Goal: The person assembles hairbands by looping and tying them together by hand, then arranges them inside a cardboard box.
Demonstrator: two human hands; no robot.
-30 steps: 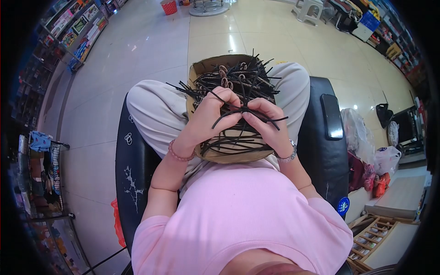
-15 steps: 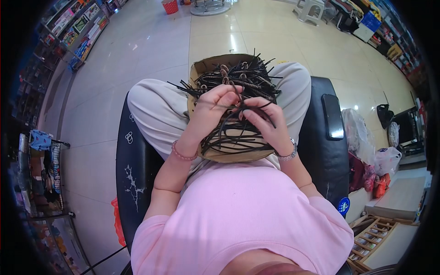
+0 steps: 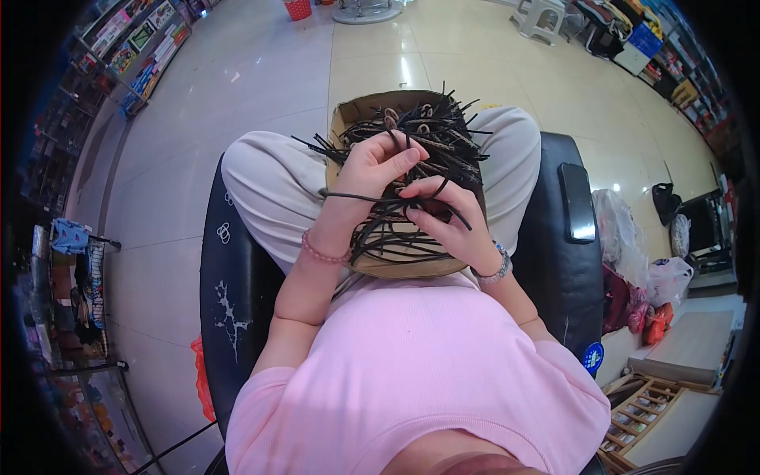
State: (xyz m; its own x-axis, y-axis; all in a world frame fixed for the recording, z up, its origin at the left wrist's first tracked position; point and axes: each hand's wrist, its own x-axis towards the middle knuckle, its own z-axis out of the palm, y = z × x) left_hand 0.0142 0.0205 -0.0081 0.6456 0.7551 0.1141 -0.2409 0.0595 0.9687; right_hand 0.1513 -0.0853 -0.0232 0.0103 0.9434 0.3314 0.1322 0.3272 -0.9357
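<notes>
A shallow cardboard box (image 3: pixel 342 120) rests on my lap, filled with black cords and darker brown braided cords (image 3: pixel 443 127). Above it, my left hand (image 3: pixel 386 161) pinches a black cord (image 3: pixel 360 195) between thumb and fingers. My right hand (image 3: pixel 453 218), lower and to the right, closes thumb and fingertips around black cord where several strands cross. One strand sticks out leftward past my left wrist, another points down to the right. Exactly how the strands are looped between the fingers is hard to make out.
I sit in a black armchair; a smartphone (image 3: pixel 577 203) lies on its right armrest and thin white loops (image 3: pixel 224 233) on the left. Plastic bags (image 3: pixel 669 277) stand at right. Farther off are a white stool (image 3: pixel 540 19), a red bucket (image 3: pixel 298 9) and stocked shelves (image 3: pixel 131 47).
My left hand has risen a little and tilted, its thumb now stretched rightward. My right hand has shifted slightly down and left. A cord end now extends left across my left wrist.
</notes>
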